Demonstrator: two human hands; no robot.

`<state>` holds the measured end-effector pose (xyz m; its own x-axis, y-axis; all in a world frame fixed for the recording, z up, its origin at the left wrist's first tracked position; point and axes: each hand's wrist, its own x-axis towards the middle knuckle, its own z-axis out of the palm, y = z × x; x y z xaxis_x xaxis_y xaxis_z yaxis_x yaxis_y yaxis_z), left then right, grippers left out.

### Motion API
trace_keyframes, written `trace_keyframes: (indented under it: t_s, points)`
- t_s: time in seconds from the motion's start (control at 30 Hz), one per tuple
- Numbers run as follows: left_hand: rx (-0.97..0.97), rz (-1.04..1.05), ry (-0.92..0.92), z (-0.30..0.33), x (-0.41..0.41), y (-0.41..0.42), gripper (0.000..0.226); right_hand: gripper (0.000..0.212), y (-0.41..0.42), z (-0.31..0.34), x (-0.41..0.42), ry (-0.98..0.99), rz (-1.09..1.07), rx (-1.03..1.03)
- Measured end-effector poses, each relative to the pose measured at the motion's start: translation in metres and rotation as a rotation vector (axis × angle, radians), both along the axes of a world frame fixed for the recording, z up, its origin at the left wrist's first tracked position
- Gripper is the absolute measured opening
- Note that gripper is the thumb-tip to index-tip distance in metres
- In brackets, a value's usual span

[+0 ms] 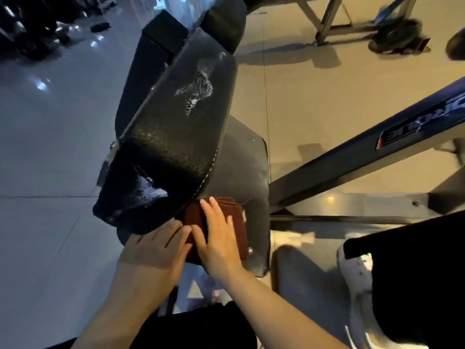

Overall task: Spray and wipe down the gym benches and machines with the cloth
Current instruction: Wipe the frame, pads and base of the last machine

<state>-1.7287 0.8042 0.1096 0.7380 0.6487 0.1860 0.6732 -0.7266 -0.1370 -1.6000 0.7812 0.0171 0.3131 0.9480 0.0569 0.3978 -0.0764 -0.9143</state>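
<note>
A folded dark red cloth lies on the grey seat pad of a gym machine, just below a cracked black angled pad. My right hand lies flat on the cloth with straight fingers pointing up the seat. My left hand rests beside it, fingers straight, its tips touching the cloth's left edge under the black pad's lower rim. No spray bottle is in view.
A dark blue frame beam slants up to the right. A steel frame and weight plates stand on the beige floor beyond. My white shoe is at the lower right. Glossy tiles lie to the left.
</note>
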Motion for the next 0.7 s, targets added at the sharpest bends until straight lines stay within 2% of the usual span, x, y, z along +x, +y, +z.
trace_keyframes:
  t_s: [0.07, 0.17, 0.23, 0.37, 0.5, 0.57, 0.7]
  points:
    - [-0.049, 0.012, 0.141, -0.013, -0.007, 0.021, 0.064, 0.063, -0.003, -0.022, 0.000, -0.154, -0.011, 0.002]
    - [-0.064, -0.020, 0.302, -0.021, -0.004, 0.041, 0.067, 0.066, -0.001, -0.039, 0.018, -0.238, 0.026, -0.029]
    - [-0.013, -0.028, 0.337, -0.023, -0.003, 0.044, 0.064, 0.065, 0.000, -0.048, 0.038, -0.274, 0.043, -0.144]
    - [0.017, 0.011, 0.361, -0.028, -0.005, 0.043, 0.062, 0.075, 0.001, -0.069, 0.066, -0.242, -0.058, -0.319]
    - [0.158, -0.021, 0.403, -0.032, -0.007, 0.038, 0.054, 0.056, 0.019, -0.053, 0.053, -0.161, -0.162, -0.457]
    - [0.183, -0.016, 0.375, -0.028, -0.001, 0.035, 0.054, 0.056, 0.032, -0.031, 0.041, -0.132, -0.138, -0.392]
    - [0.196, -0.002, 0.222, -0.019, 0.016, 0.034, 0.051, 0.056, 0.063, 0.011, 0.018, -0.256, 0.104, -0.060]
